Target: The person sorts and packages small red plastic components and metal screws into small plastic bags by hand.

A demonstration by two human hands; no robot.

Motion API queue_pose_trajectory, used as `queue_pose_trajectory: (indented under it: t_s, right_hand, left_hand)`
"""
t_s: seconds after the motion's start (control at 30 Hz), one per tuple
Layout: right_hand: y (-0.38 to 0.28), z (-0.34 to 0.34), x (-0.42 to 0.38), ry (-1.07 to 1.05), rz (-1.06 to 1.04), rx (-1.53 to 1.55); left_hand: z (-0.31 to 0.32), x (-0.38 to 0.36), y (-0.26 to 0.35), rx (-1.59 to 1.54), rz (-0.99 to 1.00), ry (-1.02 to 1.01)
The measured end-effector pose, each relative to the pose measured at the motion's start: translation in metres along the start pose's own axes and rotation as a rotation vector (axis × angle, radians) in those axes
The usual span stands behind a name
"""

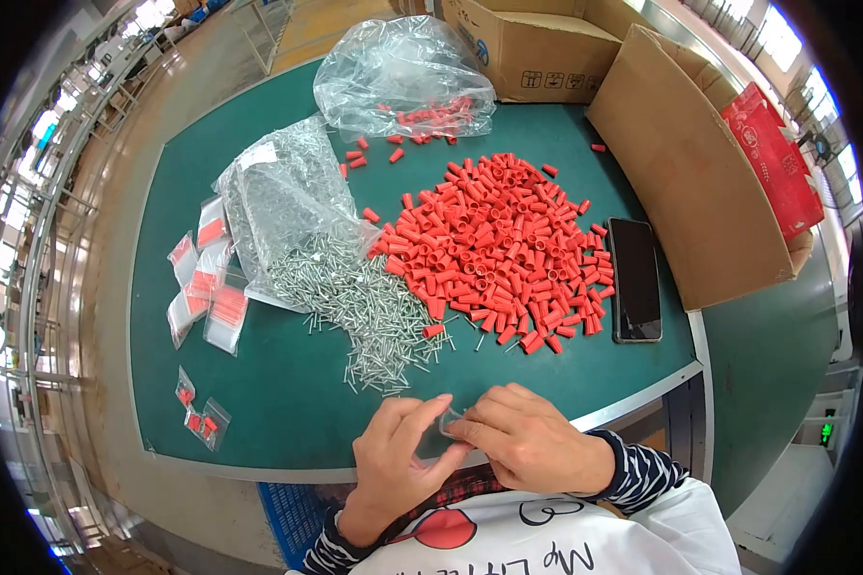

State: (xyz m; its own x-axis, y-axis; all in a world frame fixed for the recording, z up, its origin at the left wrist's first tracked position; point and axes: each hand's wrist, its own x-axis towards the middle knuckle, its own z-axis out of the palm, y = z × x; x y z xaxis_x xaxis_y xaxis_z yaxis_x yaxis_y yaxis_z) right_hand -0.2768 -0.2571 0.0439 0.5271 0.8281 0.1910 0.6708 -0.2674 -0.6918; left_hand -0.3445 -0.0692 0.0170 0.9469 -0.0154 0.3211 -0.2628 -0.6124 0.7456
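Close to the table's front edge, a small clear plastic bag point(448, 420) is between my two hands. My right hand point(537, 446) pinches the bag with its fingertips. The thumb and fingers of my left hand point(393, 458) curve around the other side and grip it. Just beyond my hands lies a heap of silver screws point(364, 321), spilling from a large clear bag point(283, 196). A big pile of red tapered plastic caps point(508, 244) spreads to the right of the screws, with a few screws strewn at its near edge.
Flat small bags with red stripes point(225, 311) lie at the left, and little bags holding red caps point(206, 422) sit nearer the front. A black phone point(636, 278) rests at the right. Cardboard boxes point(695, 182) and another clear bag point(403, 77) with red caps stand behind.
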Motion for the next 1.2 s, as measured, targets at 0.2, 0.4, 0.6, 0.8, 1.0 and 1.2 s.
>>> queue_pose_trajectory:
  t_s: [0.2,0.4,0.6,0.8,1.0,1.2]
  right_hand:
    - [0.001,-0.007,0.013,0.126,-0.02,0.042]
    - [0.037,0.001,0.049,0.172,-0.056,-0.231]
    - [0.051,0.007,0.078,-0.024,-0.177,-0.51]
    - [0.035,0.002,0.092,-0.221,-0.208,-0.705]
    - [0.055,0.014,0.091,-0.109,-0.184,-0.592]
    - [0.063,-0.002,0.067,0.014,0.035,0.177]
  left_hand:
    - [-0.003,-0.006,-0.008,-0.069,-0.028,0.127]
    - [-0.007,-0.006,-0.015,-0.128,-0.037,0.189]
    - [-0.003,-0.011,-0.02,-0.186,-0.076,0.204]
    - [-0.002,-0.009,-0.021,-0.223,-0.118,0.188]
    - [0.001,-0.01,-0.02,-0.247,-0.136,0.176]
    - [0.006,-0.012,-0.019,-0.274,-0.167,0.182]
